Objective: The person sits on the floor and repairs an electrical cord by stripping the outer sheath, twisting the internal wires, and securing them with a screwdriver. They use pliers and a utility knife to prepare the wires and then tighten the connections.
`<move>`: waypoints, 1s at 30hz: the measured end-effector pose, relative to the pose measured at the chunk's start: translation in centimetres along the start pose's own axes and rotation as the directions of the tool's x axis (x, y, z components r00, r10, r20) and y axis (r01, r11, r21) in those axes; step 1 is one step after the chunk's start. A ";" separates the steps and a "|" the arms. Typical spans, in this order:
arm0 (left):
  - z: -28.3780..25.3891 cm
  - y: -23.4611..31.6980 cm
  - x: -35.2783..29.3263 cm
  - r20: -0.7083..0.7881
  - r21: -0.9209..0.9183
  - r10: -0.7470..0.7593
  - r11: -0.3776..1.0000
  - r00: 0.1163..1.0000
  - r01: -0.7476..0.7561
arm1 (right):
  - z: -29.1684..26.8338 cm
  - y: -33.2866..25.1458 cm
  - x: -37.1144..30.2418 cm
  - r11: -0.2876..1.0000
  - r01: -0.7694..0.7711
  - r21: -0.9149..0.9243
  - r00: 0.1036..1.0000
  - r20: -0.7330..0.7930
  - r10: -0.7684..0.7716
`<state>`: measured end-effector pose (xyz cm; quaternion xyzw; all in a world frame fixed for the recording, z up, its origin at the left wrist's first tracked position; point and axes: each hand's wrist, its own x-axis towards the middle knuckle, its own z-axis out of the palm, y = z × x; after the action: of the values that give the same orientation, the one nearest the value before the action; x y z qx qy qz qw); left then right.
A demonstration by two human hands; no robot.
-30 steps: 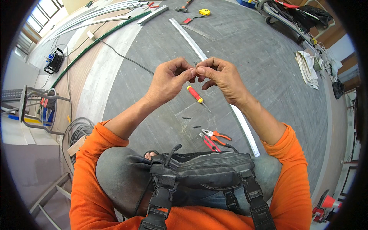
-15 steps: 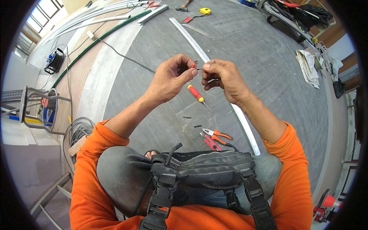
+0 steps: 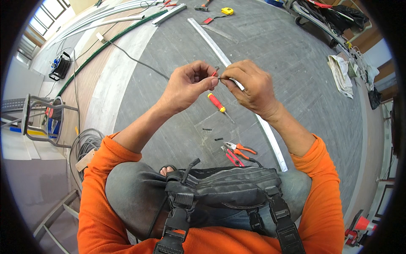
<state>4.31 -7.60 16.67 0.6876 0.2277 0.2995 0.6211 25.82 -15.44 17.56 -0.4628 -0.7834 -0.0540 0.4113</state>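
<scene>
My left hand [image 3: 186, 86] is closed on the end of a dark electrical cable [image 3: 137, 61] that runs in from the left. A short red wire [image 3: 214, 73] stands out between its fingers. My right hand [image 3: 256, 89] faces it, thumb and fingers pinched on a thin dark wire at the left fingertips; the exact spot is mostly covered. Below the hands, a red and yellow screwdriver [image 3: 216, 102] lies on the floor. Nearer to me are two small black pieces [image 3: 207, 129], orange-handled pliers [image 3: 243, 148] and a red-handled tool [image 3: 233, 158].
A long pale metal profile [image 3: 270, 137] crosses the floor under my right arm. Farther off lie a hammer [image 3: 201, 8] and a yellow tape measure [image 3: 227, 11]. A cable reel [image 3: 60, 67], a coiled cable [image 3: 89, 142] and a metal stool frame [image 3: 27, 118] stand left. A loaded trolley [image 3: 315, 27] is far right.
My right hand has turned over, its back now more upward, and its fingertips have come closer to the left ones. The left hand has hardly moved.
</scene>
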 end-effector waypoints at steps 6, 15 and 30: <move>0.3 0.3 0.0 -0.023 0.351 0.245 0.910 0.969 -0.222 | -0.3 -1.0 0.4 -0.074 -0.782 0.619 0.481 0.675 0.559; 0.0 0.6 0.1 -0.052 0.131 0.019 0.991 0.998 -0.012 | 0.0 -0.6 0.7 0.992 0.062 -0.107 0.986 -0.150 -0.078; -0.2 0.9 -0.2 -0.065 0.190 0.145 0.973 0.987 -0.131 | -0.3 -2.0 0.5 0.675 -0.542 0.501 0.831 0.197 0.520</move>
<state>3.97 -7.69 17.54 0.7441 0.2303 0.3462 0.5228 24.32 -16.35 18.72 -0.5367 -0.6056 0.2979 0.5065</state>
